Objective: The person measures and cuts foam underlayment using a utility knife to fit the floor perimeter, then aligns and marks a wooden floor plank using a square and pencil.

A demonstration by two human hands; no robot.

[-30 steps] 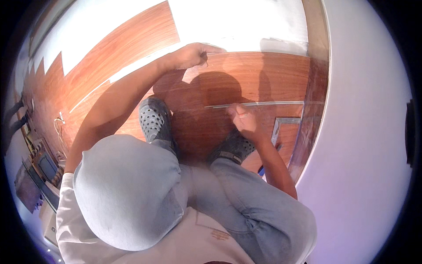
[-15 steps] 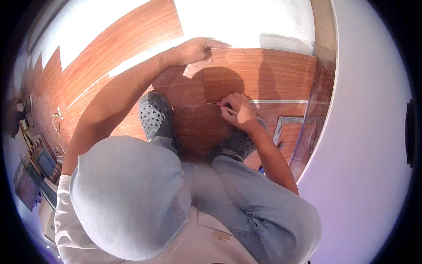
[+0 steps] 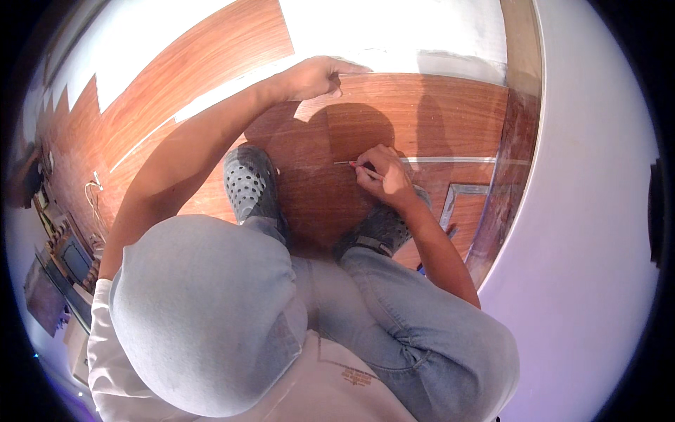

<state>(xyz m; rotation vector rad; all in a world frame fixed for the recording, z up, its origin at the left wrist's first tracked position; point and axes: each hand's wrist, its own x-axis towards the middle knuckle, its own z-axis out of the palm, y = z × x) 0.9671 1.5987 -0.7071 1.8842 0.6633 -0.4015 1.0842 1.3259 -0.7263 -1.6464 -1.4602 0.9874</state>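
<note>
Flooring (image 3: pixel 450 119) of reddish wood planks fills the upper middle, running up to one white wall (image 3: pixel 583 211) on the right; bare pale subfloor (image 3: pixel 394 28) lies beyond the plank edge. Two knees in light jeans (image 3: pixel 211 302) crouch over the planks, and two grey perforated clogs (image 3: pixel 249 183) stand on them, one left of the hands' work spot, one just below it.

Two hands are in view. Left hand (image 3: pixel 313 76) reaches far out with the arm straight, fingers curled together and pressed down on the far plank edge where it meets the subfloor. Right hand (image 3: pixel 383 176) rests on the planks with the wrist bent, fingers clamped on one thin pencil (image 3: pixel 365 169), its tip touching the plank beside a pale line (image 3: pixel 450 160) that runs toward the wall.

Compared with half a second ago, the right hand sits about the same place on the line, and the left hand has stayed on the plank edge.
</note>
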